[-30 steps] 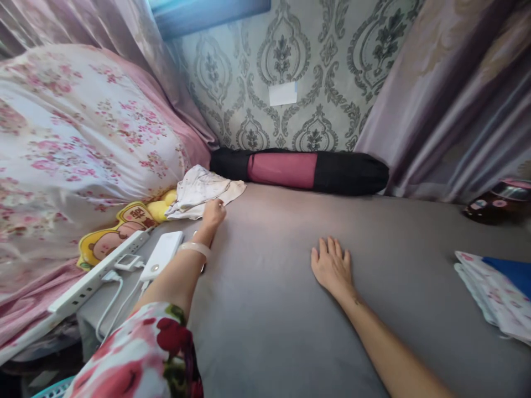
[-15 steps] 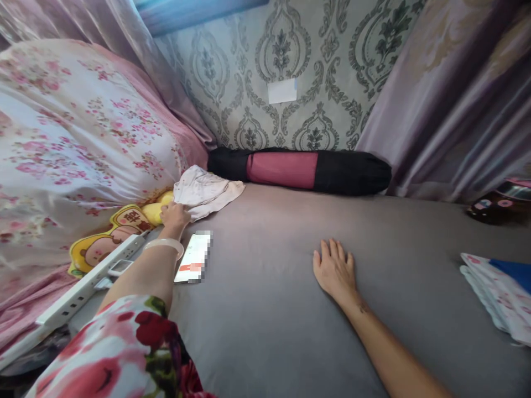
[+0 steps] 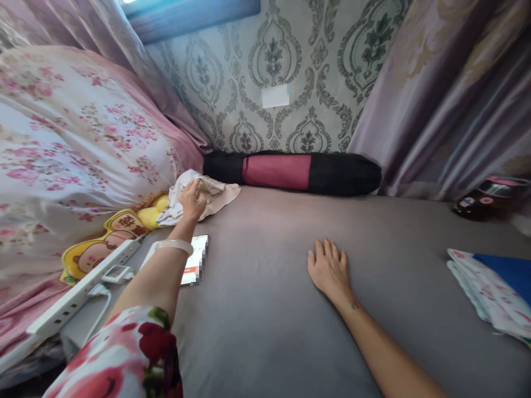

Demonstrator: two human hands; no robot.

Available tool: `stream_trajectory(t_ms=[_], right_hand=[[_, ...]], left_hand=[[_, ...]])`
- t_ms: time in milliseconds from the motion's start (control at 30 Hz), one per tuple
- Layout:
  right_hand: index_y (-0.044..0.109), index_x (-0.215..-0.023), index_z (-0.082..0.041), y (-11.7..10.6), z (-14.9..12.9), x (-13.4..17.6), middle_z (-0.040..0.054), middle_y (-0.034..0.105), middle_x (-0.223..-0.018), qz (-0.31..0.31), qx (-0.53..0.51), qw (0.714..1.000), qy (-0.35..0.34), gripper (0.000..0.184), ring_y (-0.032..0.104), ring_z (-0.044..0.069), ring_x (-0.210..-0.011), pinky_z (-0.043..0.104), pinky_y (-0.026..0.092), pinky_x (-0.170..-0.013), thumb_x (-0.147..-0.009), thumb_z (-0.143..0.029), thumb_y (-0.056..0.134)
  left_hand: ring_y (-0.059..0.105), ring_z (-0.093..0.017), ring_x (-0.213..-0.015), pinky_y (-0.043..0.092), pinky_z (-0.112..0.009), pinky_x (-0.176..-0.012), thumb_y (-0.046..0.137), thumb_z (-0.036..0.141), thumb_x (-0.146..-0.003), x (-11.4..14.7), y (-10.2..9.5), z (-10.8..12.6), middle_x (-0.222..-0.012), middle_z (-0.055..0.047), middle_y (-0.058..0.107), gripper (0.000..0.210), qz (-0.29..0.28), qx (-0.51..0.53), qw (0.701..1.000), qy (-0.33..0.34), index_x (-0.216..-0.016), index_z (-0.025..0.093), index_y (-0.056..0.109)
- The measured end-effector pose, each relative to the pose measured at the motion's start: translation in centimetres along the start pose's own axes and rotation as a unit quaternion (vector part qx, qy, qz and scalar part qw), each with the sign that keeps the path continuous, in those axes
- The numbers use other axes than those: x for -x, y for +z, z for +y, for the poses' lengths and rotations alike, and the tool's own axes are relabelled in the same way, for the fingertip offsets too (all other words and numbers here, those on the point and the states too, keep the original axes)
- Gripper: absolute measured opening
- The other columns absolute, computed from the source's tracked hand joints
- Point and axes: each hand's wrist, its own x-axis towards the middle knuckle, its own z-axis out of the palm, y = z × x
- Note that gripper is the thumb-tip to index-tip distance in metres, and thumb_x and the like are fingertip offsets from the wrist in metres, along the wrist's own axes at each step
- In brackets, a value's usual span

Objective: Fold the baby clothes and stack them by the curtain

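Observation:
My left hand (image 3: 193, 200) is at the crumpled white cloth (image 3: 222, 202), its fingers curled and closed on the fabric. Part of that cloth is hidden behind the hand. A pale bangle circles my left wrist, and the forearm partly covers a lit phone (image 3: 194, 260) lying on the grey sheet. My right hand (image 3: 329, 268) rests palm down on the grey sheet (image 3: 265, 309), fingers stretched and a little apart, with nothing in it. Just left of the cloth sits a yellow plush toy (image 3: 151, 215).
A white power strip (image 3: 83, 293) with plugs and a cartoon cushion (image 3: 93, 257) line the left side. Along the wall lies a black and red roll bag (image 3: 276, 171). Folded fabric (image 3: 481, 284) and a dark jar (image 3: 485, 199) are at the right.
My left hand has moved rightward and slightly away from me, from the cloth's near left edge onto its middle. The cloth has shifted and bunched. My right hand stays flat on the sheet.

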Motion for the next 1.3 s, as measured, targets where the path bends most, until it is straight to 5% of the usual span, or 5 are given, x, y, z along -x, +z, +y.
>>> stream_trajectory(t_ms=[300, 467, 667, 1000, 1300], right_hand=[[0.049, -0.137, -0.01, -0.1, 0.0, 0.0, 0.0176, 0.041, -0.147, -0.009, -0.015, 1.0, 0.007, 0.052, 0.033, 0.033, -0.136, 0.053, 0.021, -0.109, -0.096, -0.034, 0.028], [0.047, -0.139, -0.009, -0.4, 0.0, 0.1, 0.0178, 0.041, -0.147, -0.018, -0.017, 1.0, 0.006, 0.053, 0.033, 0.033, -0.136, 0.053, 0.021, -0.109, -0.097, -0.034, 0.028], [0.048, -0.138, -0.009, -0.4, 0.0, 0.0, 0.0173, 0.041, -0.147, -0.021, -0.024, 0.999, 0.009, 0.053, 0.032, 0.033, -0.137, 0.052, 0.021, -0.11, -0.096, -0.035, 0.029], [0.051, -0.134, -0.007, 0.1, 0.9, -0.3, 0.0191, 0.048, -0.142, 0.009, -0.119, 0.993, 0.006, 0.049, 0.037, 0.033, -0.134, 0.05, 0.021, -0.111, -0.096, -0.033, 0.034], [0.045, -0.139, -0.023, -2.3, 2.7, -2.6, 0.01, 0.049, -0.141, 0.104, -0.466, 0.878, -0.032, 0.049, 0.046, 0.022, -0.13, 0.042, 0.038, -0.106, -0.092, -0.036, 0.042]], left_hand=[[0.05, -0.022, -0.126, 0.034, -0.037, -0.112, 0.048, 0.017, -0.083, 2.6, 2.5, 7.3, -0.129, -0.012, 0.059, 0.04, 0.099, 0.198, 0.974, 0.043, -0.121, 0.014, 0.06], [0.058, -0.02, -0.114, 0.043, -0.035, -0.104, 0.052, 0.021, -0.083, 4.9, 3.4, 11.6, -0.117, -0.009, 0.064, 0.032, 0.15, 0.32, 0.935, -0.011, -0.113, 0.015, 0.063], [0.063, -0.016, -0.094, 0.05, -0.029, -0.085, 0.048, 0.02, -0.083, 7.4, 4.6, 17.6, -0.102, -0.007, 0.066, 0.03, 0.127, 0.447, 0.88, -0.098, -0.109, 0.017, 0.063], [0.058, -0.009, -0.068, 0.046, -0.021, -0.066, 0.06, 0.021, -0.075, 11.7, 4.1, 24.6, -0.077, -0.001, 0.065, 0.02, -0.025, 0.695, 0.701, -0.154, -0.093, 0.016, 0.066], [0.051, -0.008, -0.054, 0.042, -0.02, -0.053, 0.056, 0.019, -0.077, 12.6, -2.6, 26.9, -0.064, 0.002, 0.059, 0.018, -0.278, 0.678, 0.679, -0.056, -0.091, 0.017, 0.068]])
